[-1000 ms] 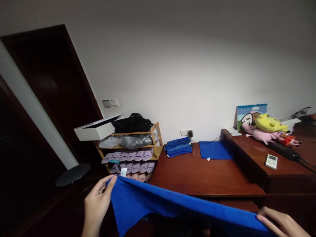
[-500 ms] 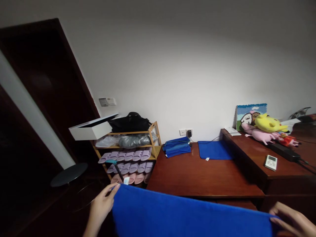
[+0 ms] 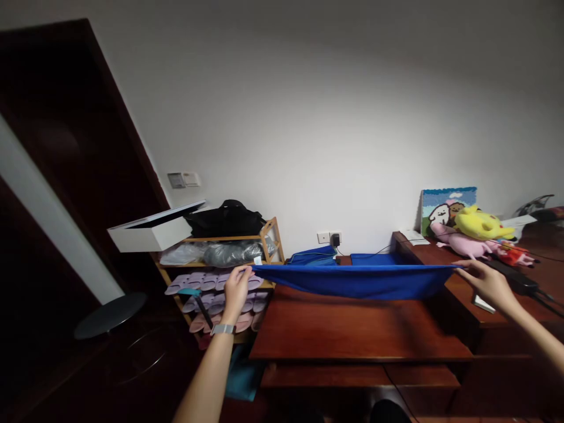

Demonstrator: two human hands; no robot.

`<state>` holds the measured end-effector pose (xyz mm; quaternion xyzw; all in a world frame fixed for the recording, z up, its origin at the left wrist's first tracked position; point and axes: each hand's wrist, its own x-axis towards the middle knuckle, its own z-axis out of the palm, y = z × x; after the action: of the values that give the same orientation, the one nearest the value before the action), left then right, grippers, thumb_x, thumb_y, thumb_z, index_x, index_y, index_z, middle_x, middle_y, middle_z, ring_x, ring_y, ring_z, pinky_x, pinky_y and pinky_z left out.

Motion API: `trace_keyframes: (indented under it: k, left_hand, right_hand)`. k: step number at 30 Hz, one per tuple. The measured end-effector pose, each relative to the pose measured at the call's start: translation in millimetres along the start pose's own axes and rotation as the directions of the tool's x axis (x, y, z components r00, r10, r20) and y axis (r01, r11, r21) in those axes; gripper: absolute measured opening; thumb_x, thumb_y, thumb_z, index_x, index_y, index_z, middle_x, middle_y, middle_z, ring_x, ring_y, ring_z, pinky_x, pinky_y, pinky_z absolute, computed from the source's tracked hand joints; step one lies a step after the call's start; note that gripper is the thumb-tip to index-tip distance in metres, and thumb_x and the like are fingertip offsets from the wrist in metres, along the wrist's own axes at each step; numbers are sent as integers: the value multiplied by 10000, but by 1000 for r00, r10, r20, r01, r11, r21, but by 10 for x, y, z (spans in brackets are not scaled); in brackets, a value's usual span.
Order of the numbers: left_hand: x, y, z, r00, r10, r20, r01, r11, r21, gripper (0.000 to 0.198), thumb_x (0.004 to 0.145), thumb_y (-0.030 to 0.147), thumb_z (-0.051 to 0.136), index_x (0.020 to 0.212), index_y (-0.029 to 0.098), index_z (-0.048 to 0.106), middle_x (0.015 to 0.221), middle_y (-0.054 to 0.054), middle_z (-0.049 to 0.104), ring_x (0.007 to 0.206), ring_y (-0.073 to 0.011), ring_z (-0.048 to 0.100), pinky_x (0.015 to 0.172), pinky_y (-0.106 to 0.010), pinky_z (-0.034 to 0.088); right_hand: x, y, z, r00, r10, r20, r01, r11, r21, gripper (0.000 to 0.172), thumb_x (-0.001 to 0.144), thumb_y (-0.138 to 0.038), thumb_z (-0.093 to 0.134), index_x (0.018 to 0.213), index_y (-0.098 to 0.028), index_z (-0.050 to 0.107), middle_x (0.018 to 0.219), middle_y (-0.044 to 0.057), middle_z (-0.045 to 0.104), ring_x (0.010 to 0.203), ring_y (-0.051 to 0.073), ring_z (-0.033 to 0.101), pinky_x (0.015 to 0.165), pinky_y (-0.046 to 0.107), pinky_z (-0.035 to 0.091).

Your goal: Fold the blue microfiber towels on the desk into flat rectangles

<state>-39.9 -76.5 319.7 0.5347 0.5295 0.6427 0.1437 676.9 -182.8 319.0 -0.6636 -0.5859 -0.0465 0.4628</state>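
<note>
A blue cloth [image 3: 352, 282] is stretched between my two hands above the reddish-brown desk [image 3: 343, 329]. My left hand [image 3: 238, 288] pinches its left corner, where a small white tag sticks up. At the other end, my right hand [image 3: 482, 282] pinches the right corner. The top edge runs nearly level, and the fabric below it hangs in a shallow fold. Behind it, on the far part of the desk, lie a folded blue cloth [image 3: 315, 255] and a flat blue cloth [image 3: 374, 259], both partly covered from view.
Left of the desk stands a wooden rack [image 3: 275, 235] with slippers, a black bag [image 3: 227, 220] and a white box [image 3: 150, 235]. Plush toys [image 3: 480, 226] and a black power adapter [image 3: 520, 281] lie on the raised right surface. A round stool [image 3: 110, 315] stands at left.
Both hands have moved up and forward with the cloth, from the near edge to over the desk. The cloth, earlier hanging broad in front, now appears as a narrow strip.
</note>
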Motion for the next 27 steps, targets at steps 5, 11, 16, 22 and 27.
trace_keyframes:
  k: [5,11,16,22,27]
  left_hand:
    - [-447,-523,-82,1000,4,-19,-2,994,108,412,797,608,600,886,214,682,950,-77,759,943,-280,717,881,-402,569]
    - [-1265,-1253,50,989,-93,119,56,957,284,373,757,601,564,696,261,704,810,-67,779,835,-301,733,817,-424,586]
    - [-1748,-1744,156,976,-129,178,52,922,384,347,754,596,553,678,296,711,811,-68,774,793,-312,750,758,-427,607]
    - [-1922,-2122,90,959,-9,284,-153,828,540,338,852,455,478,858,285,770,964,-87,787,972,-315,727,910,-464,578]
    - [-1975,-2112,-78,937,-9,348,-240,708,664,303,883,412,488,914,300,768,986,-57,790,970,-299,703,893,-438,544]
  right_hand:
    - [-446,413,360,992,22,125,-40,989,144,568,736,-741,609,918,-221,752,1004,104,795,935,275,742,893,364,568]
    - [-1464,1070,1296,963,122,241,-155,981,120,510,724,-691,576,864,-255,798,984,85,814,966,320,767,887,408,614]
    - [-2095,1394,1839,960,94,262,-123,988,95,415,727,-626,554,801,-303,805,1001,75,813,944,351,769,836,456,640]
    - [-2330,1516,1843,956,21,291,-37,998,50,408,780,-569,541,962,-325,814,1176,67,774,1109,353,718,951,491,606]
    - [-2352,1640,1745,949,-33,313,58,996,-70,415,818,-532,513,999,-315,817,1169,70,775,1129,353,711,1007,547,577]
